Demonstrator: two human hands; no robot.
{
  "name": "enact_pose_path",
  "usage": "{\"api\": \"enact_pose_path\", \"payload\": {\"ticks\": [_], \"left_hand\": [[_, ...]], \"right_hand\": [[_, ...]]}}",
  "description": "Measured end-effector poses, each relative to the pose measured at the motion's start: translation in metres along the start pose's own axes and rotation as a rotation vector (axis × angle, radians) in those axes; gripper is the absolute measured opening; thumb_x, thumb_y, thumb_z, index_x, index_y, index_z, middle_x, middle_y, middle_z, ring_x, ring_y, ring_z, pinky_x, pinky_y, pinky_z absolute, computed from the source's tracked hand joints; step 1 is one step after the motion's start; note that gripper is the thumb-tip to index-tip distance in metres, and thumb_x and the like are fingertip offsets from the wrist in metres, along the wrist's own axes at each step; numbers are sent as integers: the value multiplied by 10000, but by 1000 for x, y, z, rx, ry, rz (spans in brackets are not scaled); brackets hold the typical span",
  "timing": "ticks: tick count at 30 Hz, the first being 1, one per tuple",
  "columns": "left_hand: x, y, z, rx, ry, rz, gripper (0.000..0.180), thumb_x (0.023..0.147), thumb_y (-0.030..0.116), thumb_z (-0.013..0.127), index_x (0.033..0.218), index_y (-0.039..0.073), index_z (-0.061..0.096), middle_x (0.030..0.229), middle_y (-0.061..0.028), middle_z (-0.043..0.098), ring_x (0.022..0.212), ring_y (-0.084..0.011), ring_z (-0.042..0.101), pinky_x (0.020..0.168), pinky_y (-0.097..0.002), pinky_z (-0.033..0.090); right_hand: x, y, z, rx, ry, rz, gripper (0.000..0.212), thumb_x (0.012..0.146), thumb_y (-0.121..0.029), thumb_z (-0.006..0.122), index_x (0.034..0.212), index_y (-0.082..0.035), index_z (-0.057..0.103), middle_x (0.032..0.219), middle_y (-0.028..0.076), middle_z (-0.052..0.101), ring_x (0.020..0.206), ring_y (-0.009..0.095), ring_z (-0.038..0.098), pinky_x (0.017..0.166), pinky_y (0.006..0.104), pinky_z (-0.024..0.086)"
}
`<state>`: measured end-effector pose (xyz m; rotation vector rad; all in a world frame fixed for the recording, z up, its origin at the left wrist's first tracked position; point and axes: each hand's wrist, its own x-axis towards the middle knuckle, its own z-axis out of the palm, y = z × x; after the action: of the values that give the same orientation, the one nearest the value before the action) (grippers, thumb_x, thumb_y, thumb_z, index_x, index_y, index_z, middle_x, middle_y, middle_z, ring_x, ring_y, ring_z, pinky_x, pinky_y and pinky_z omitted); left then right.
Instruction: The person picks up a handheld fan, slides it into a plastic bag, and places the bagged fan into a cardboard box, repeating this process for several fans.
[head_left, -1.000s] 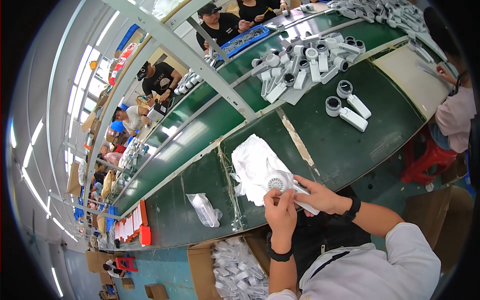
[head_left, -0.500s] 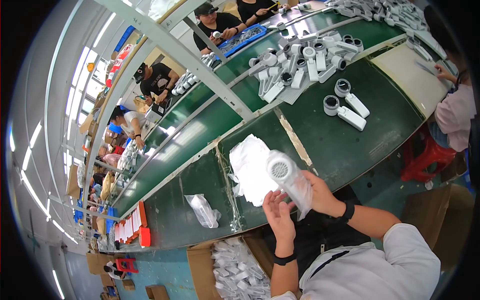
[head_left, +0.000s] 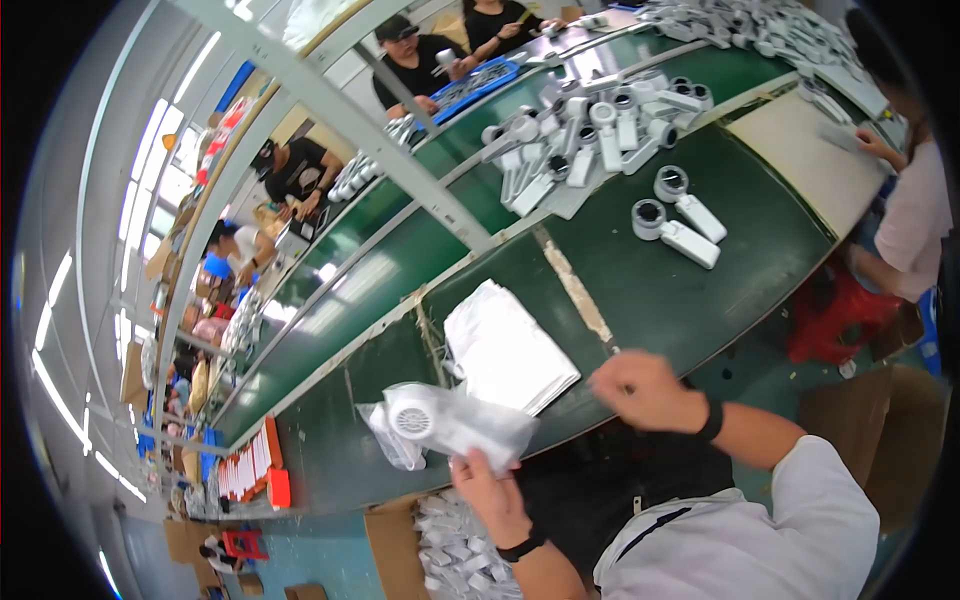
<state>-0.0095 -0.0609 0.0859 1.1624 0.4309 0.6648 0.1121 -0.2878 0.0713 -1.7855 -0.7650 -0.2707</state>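
Note:
My left hand (head_left: 490, 492) grips a white handheld fan (head_left: 428, 418) sealed loosely in a clear plastic bag, its round grille facing up. It hovers over the front edge of the green table, partly covering another bagged fan (head_left: 402, 455) lying there. My right hand (head_left: 648, 394) is raised to the right of a stack of white plastic bags (head_left: 505, 345); its fingers curl in, slightly blurred, with nothing seen in them. Two unbagged fans (head_left: 688, 246) with grey-rimmed heads lie side by side farther right.
A heap of unbagged fans (head_left: 590, 130) covers the far side of the table (head_left: 740, 280). Below the front edge stands a cardboard box (head_left: 392, 545) of bagged fans. Orange trays (head_left: 262, 455) sit at the left end. A metal frame post (head_left: 400, 165) rises across the line. Co-workers sit opposite and right.
The bagged fan has moved left and down in my left hand, toward the other bagged one. My right hand has let go of it and drawn away to the right. The bag stack is uncovered.

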Motion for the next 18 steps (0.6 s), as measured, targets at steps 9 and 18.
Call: {"api": "enact_pose_path", "payload": {"ticks": [9,18], "left_hand": [[80,42,-186,983,865,246,456,813,171,714,1167,-80,572,899,-137,639,777,-207,624,700,-350,516],[114,-3,-203,1098,698,197,491,813,235,716,1168,-74,576,987,-208,653,896,-324,631,793,-398,489]], "right_hand": [[47,103,-109,-1028,0,313,645,745,-205,725,1311,-48,459,1226,169,520,1145,356,487,879,455,444],[44,136,-114,-1016,-72,321,613,783,-177,670,1341,-52,447,1059,149,581,949,315,568,769,416,476]]}}
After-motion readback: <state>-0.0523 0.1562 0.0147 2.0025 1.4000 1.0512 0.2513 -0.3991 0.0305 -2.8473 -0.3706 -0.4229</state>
